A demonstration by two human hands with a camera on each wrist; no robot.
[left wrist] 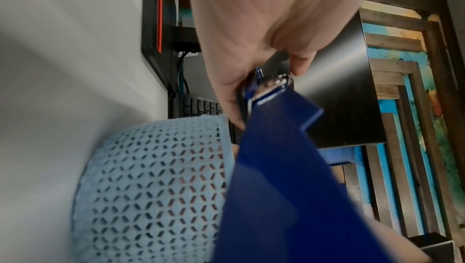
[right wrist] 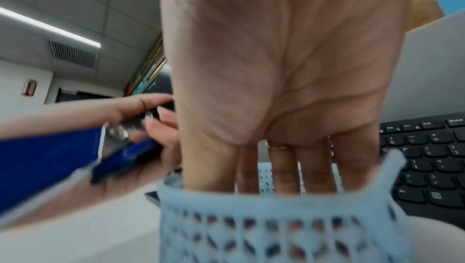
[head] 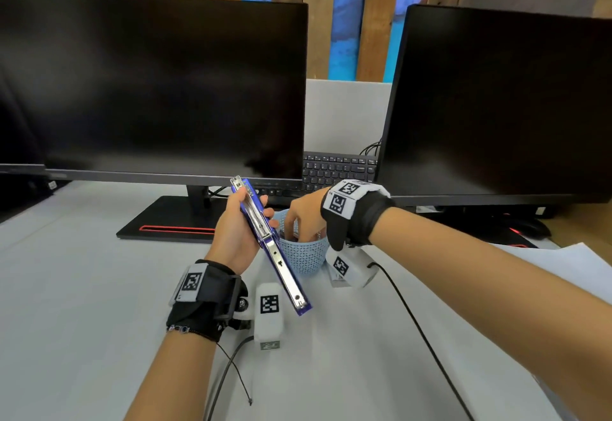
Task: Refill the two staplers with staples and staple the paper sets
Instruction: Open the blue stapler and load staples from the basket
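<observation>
A blue stapler is swung open flat, its metal magazine rail facing up, tilted above the desk. My left hand grips it round the upper half, thumb on one side and fingers on the other; in the left wrist view the stapler fills the lower right under my left hand. My right hand reaches down into a light blue mesh basket, fingers straight in the right wrist view, tips hidden behind the basket rim. What lies in the basket cannot be made out.
Two dark monitors stand at the back, with a black keyboard between them. The left monitor's base lies just behind my left hand. White paper sits at the right edge near a mouse.
</observation>
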